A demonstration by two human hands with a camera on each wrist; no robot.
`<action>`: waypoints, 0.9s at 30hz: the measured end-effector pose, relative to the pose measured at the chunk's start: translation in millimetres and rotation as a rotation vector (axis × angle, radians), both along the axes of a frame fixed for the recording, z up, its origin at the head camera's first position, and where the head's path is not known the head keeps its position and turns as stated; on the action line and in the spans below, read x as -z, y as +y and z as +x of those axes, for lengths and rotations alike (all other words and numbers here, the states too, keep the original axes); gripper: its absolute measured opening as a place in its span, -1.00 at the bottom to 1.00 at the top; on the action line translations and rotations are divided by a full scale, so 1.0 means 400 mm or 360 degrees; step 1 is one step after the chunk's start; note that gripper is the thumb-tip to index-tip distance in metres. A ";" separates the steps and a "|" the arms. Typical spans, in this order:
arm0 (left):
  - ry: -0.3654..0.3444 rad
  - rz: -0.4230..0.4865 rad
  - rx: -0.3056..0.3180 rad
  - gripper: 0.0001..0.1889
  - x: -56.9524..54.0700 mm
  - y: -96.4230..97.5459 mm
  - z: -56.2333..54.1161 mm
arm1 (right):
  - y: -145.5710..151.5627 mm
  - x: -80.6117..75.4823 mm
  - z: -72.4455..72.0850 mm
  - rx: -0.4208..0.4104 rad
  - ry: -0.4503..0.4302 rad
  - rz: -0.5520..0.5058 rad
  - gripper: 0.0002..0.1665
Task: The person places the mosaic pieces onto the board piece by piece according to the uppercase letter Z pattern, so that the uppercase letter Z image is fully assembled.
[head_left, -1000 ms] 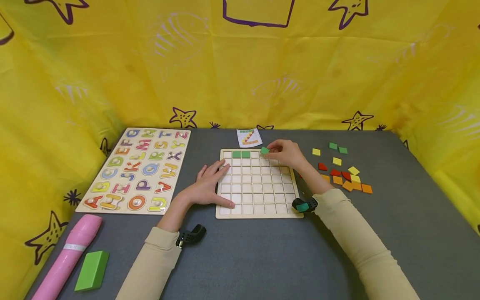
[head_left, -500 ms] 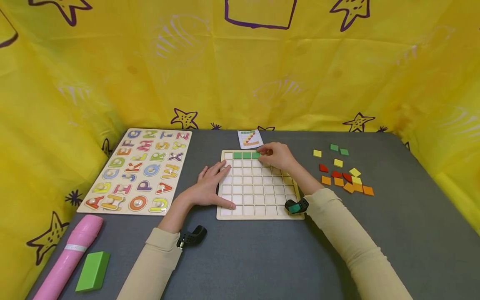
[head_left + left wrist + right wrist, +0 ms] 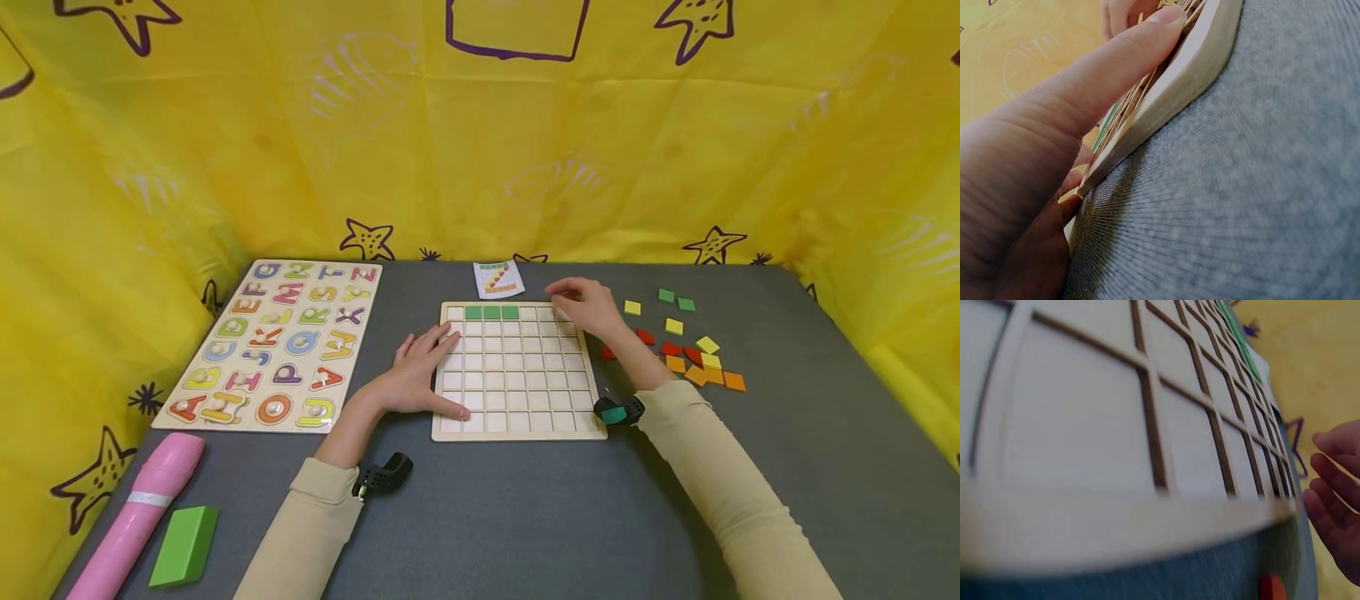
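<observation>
A wooden grid board (image 3: 519,435) lies flat on the table, with green square tiles (image 3: 491,312) side by side in its far row. My left hand (image 3: 411,382) rests on the board's left edge, fingers spread and thumb on the near left corner; in the left wrist view the thumb (image 3: 1104,69) lies over the wooden rim. Above the board's far right corner is my right hand (image 3: 588,307), its fingers loosely bent and nothing between them. The right wrist view shows those fingertips (image 3: 1319,462) apart from one another, off the board's edge.
Behind the board lies a small pattern card (image 3: 498,279). Loose yellow tiles (image 3: 674,326), green tiles (image 3: 666,295), red pieces (image 3: 671,349) and orange tiles (image 3: 734,381) are scattered to the right. On the left are an alphabet puzzle (image 3: 273,346), a pink tube (image 3: 138,508) and a green block (image 3: 184,546).
My right hand set a green tile into the far row beside the other two, let it go, and moved off to the right. The left hand has stayed in place.
</observation>
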State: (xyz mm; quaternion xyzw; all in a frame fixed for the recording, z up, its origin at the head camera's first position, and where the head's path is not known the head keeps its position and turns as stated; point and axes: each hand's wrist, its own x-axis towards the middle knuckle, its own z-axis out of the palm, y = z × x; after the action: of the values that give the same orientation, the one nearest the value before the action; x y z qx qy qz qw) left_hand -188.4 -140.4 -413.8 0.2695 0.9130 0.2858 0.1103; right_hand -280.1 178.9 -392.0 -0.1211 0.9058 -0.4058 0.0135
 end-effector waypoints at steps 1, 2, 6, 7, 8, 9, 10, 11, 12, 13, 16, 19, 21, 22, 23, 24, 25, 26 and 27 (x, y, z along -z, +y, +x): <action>0.0000 0.0001 0.0000 0.26 0.001 -0.001 0.000 | 0.016 0.001 -0.004 0.0043 0.0012 0.0010 -0.71; 0.0001 0.0001 -0.0001 0.26 0.001 -0.001 0.000 | 0.033 0.002 -0.008 0.0079 0.0029 0.0019 -0.72; 0.0004 -0.0001 -0.0004 0.26 0.002 -0.003 0.000 | 0.105 0.006 -0.016 0.0226 0.0130 0.0114 -0.73; 0.0006 -0.0002 -0.0004 0.26 0.001 -0.003 0.000 | 0.124 0.006 -0.017 0.0262 0.0156 0.0150 -0.72; 0.0007 0.0001 -0.0004 0.26 0.001 -0.003 0.000 | 0.143 0.006 -0.017 0.0298 0.0173 0.0180 -0.71; 0.0007 0.0003 -0.0003 0.26 0.001 -0.002 0.000 | 0.162 0.005 -0.016 0.0335 0.0181 0.0205 -0.69; 0.0006 0.0004 -0.0003 0.26 0.000 -0.002 0.000 | 0.181 0.005 -0.016 0.0372 0.0184 0.0231 -0.67; 0.0006 0.0004 -0.0003 0.26 0.000 -0.002 0.000 | 0.201 0.004 -0.014 0.0410 0.0177 0.0252 -0.64; 0.0005 0.0002 -0.0002 0.26 0.000 -0.001 0.000 | 0.219 0.003 -0.013 0.0445 0.0172 0.0281 -0.61; 0.0006 0.0000 -0.0001 0.26 0.001 -0.001 0.000 | 0.236 0.002 -0.012 0.0475 0.0157 0.0304 -0.58; 0.0004 0.0000 0.0001 0.26 0.000 0.000 0.000 | 0.279 0.002 -0.009 0.0554 0.0079 0.0387 -0.52; 0.0003 0.0002 0.0000 0.25 -0.001 0.001 0.000 | 0.306 0.000 -0.004 0.0579 0.0004 0.0477 -0.49; 0.0003 0.0004 -0.0003 0.25 -0.001 0.001 0.000 | 0.315 -0.001 0.000 0.0577 -0.0022 0.0514 -0.50; 0.0002 0.0004 -0.0006 0.25 -0.001 0.001 0.000 | 0.317 -0.002 0.002 0.0571 -0.0019 0.0520 -0.52; 0.0001 0.0005 -0.0007 0.25 -0.001 0.001 0.000 | 0.318 -0.001 0.003 0.0558 -0.0017 0.0509 -0.54; -0.0001 0.0005 -0.0009 0.25 -0.001 0.001 0.001 | 0.316 -0.001 0.003 0.0541 -0.0007 0.0496 -0.55; -0.0002 0.0005 -0.0010 0.25 -0.001 0.001 0.001 | 0.315 0.000 0.003 0.0524 0.0001 0.0480 -0.55; -0.0002 0.0006 -0.0010 0.25 -0.001 0.001 0.001 | 0.313 0.000 0.002 0.0506 0.0009 0.0461 -0.54; -0.0003 0.0006 -0.0010 0.25 -0.001 0.001 0.001 | 0.312 0.001 0.002 0.0490 0.0016 0.0446 -0.52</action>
State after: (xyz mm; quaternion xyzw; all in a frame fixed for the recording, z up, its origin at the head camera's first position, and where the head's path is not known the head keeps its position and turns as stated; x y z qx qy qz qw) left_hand -187.9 -140.0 -413.6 0.2665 0.9132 0.2880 0.1098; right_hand -279.4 303.8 -392.3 0.0199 0.9613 -0.2724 -0.0365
